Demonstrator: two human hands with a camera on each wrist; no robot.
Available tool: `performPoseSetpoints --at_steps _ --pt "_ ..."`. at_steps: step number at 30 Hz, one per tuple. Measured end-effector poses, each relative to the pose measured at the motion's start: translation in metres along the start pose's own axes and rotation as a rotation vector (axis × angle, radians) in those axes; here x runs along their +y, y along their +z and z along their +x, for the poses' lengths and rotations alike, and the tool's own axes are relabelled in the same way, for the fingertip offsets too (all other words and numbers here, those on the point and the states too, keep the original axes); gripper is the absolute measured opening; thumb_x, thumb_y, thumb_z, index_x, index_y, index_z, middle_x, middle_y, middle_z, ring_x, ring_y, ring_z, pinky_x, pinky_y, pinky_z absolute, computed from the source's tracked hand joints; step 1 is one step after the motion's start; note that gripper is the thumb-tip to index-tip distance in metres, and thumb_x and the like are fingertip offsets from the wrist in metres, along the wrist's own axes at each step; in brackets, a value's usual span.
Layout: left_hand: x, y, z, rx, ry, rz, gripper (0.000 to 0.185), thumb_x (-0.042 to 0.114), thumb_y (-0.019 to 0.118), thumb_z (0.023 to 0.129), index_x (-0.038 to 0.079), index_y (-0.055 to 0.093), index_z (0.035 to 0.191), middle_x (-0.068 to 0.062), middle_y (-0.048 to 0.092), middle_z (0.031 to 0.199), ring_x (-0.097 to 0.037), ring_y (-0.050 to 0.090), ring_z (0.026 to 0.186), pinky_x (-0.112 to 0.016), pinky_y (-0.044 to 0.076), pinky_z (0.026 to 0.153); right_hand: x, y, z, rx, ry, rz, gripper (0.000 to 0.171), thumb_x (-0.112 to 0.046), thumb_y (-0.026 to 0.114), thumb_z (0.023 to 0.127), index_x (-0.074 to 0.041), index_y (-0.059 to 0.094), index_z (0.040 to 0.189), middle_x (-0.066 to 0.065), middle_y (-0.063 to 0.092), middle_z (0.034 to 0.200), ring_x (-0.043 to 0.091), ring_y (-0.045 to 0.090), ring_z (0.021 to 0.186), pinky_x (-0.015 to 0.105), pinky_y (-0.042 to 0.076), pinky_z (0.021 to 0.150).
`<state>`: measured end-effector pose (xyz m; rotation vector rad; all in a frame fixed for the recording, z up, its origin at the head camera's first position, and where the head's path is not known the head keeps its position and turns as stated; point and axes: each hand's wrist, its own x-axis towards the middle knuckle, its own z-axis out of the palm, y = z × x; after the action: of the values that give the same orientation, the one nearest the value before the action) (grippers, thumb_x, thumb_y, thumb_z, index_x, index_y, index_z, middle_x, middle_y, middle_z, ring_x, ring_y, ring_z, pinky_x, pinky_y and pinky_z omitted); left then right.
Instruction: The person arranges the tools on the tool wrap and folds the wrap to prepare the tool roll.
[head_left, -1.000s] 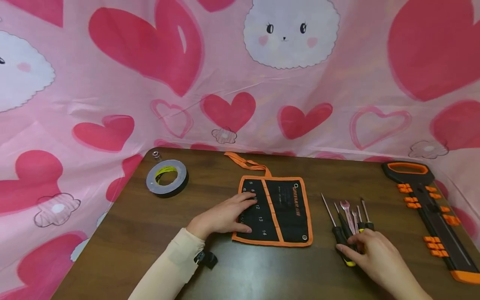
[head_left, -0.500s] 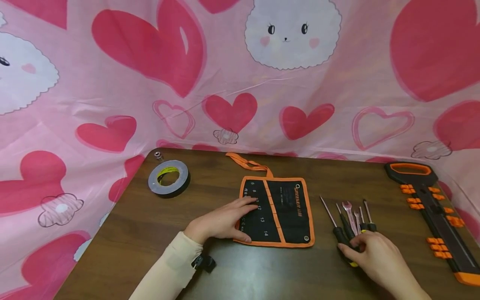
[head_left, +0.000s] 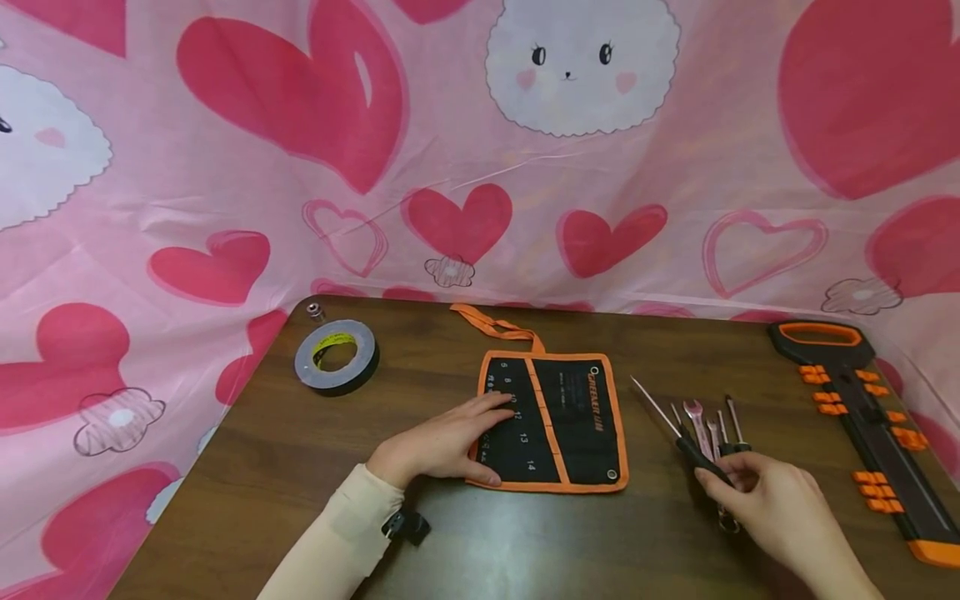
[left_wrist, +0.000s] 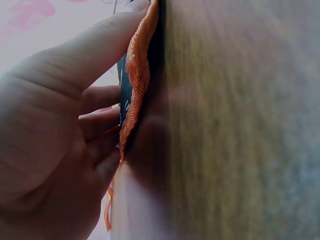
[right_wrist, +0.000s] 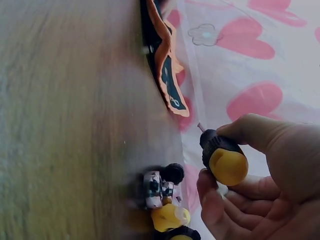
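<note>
In the head view a black tool pouch (head_left: pixel 585 450) with orange trim and printed numbers lies flat on the table. My left hand (head_left: pixel 442 437) rests on its left part, fingers spread; in the left wrist view the thumb (left_wrist: pixel 100 47) lies along the orange edge (left_wrist: pixel 137 85). To the right of the pouch, my right hand (head_left: pixel 776 504) pinches a screwdriver (head_left: pixel 701 461) by its black handle, the shaft pointing at the pouch. Its yellow handle end (right_wrist: pixel 230 167) shows in the right wrist view. Beneath it lie wrenches (head_left: pixel 697 421) and other screwdrivers (head_left: pixel 735 421), partly hidden by the hand.
A roll of tape (head_left: pixel 300 367) lies at the far left, with a small metal socket (head_left: pixel 314 310) behind it. On the right is a long black and orange tool rack (head_left: pixel 873 425). An orange strap (head_left: pixel 495 327) trails behind the pouch. Patterned pink cloth (head_left: pixel 540 167) hangs beyond the table.
My right hand has raised the screwdriver off the other tools, tilting its tip leftward toward the pouch. The left hand has stayed on the pouch.
</note>
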<state>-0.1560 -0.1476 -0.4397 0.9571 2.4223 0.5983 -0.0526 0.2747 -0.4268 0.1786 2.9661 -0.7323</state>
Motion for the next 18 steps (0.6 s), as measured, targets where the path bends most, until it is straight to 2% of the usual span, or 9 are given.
performPoseSetpoints --at_steps 4,11,18 --pt "-0.0014 0.0003 0.0001 -0.001 0.003 0.006 0.093 0.047 0.086 0.092 0.02 0.04 0.167 0.004 0.021 0.181 -0.022 0.021 0.168 -0.052 0.031 0.133 0.0015 -0.0002 0.0 0.042 -0.02 0.01 0.043 -0.042 0.082 0.096 0.0 0.079 0.104 -0.003 0.072 0.076 0.012 0.061 0.069 0.03 0.046 0.061" --pt "-0.0011 -0.0011 -0.0004 -0.009 0.003 0.007 0.093 0.047 0.086 0.092 0.019 0.04 0.168 0.004 0.02 0.181 -0.022 0.019 0.169 -0.052 0.031 0.133 0.0026 0.0021 -0.0011 0.104 -0.056 0.028 0.038 -0.037 0.084 0.095 -0.002 0.08 0.109 -0.004 0.061 0.069 0.006 0.045 0.06 0.026 0.035 0.058" --pt "-0.0024 -0.0022 -0.0002 -0.01 0.011 0.026 0.093 0.048 0.085 0.093 0.019 0.039 0.168 0.003 0.02 0.181 -0.023 0.018 0.169 -0.052 0.031 0.133 0.0038 0.0031 -0.0017 0.131 -0.1 0.067 0.035 -0.03 0.083 0.096 -0.003 0.078 0.117 -0.003 0.052 0.066 0.004 0.038 0.058 0.026 0.029 0.055"
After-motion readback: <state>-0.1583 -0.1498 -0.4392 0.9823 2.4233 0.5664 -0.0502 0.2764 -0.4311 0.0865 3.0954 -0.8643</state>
